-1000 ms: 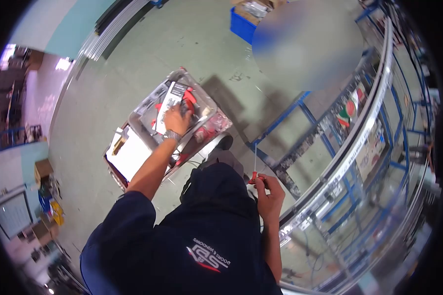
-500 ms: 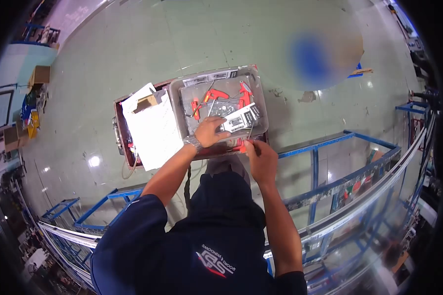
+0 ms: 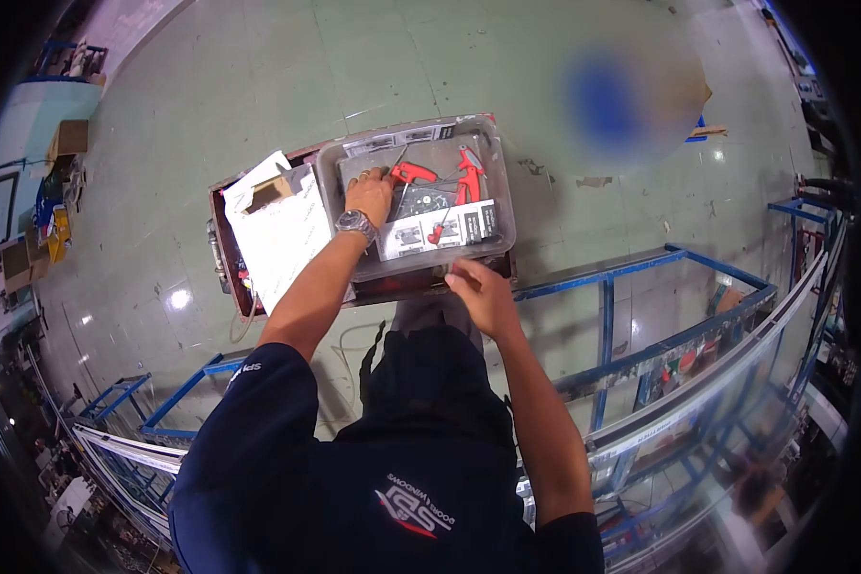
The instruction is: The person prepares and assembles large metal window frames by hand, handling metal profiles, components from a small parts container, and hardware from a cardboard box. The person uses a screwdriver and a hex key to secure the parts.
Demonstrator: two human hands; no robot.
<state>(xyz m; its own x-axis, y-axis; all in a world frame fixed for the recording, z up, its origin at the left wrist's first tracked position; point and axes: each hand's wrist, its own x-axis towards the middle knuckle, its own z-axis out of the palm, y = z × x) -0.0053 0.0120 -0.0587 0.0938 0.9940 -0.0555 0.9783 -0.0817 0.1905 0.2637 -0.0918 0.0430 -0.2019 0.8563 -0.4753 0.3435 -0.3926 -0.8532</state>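
My left hand (image 3: 367,198), with a metal watch on the wrist, reaches palm down into the left part of a grey plastic bin (image 3: 503,206). Its fingers look spread, and what lies under them is hidden. Beside it rests a red T-handled hex key (image 3: 413,173); a red pistol-shaped tool (image 3: 470,184) lies farther right. A small red-handled tool (image 3: 437,233) sits on the printed black-and-white boxes or leaflets (image 3: 469,223) at the bin's near side. Just outside the near rim is my right hand (image 3: 485,298), thumb and forefinger slightly apart, apparently holding nothing.
The bin stands on a dark red crate or cart (image 3: 222,215). White paper (image 3: 282,244) and a cardboard piece (image 3: 269,194) cover its left side. Blue metal frames (image 3: 607,325) stand close on my right, with more at lower left. A blurred patch hides part of the floor.
My left hand has moved left and farther into the bin, over where a red-handled tool lay. The red piece at my right hand is gone from there; a small red-handled tool now lies on the printed boxes.
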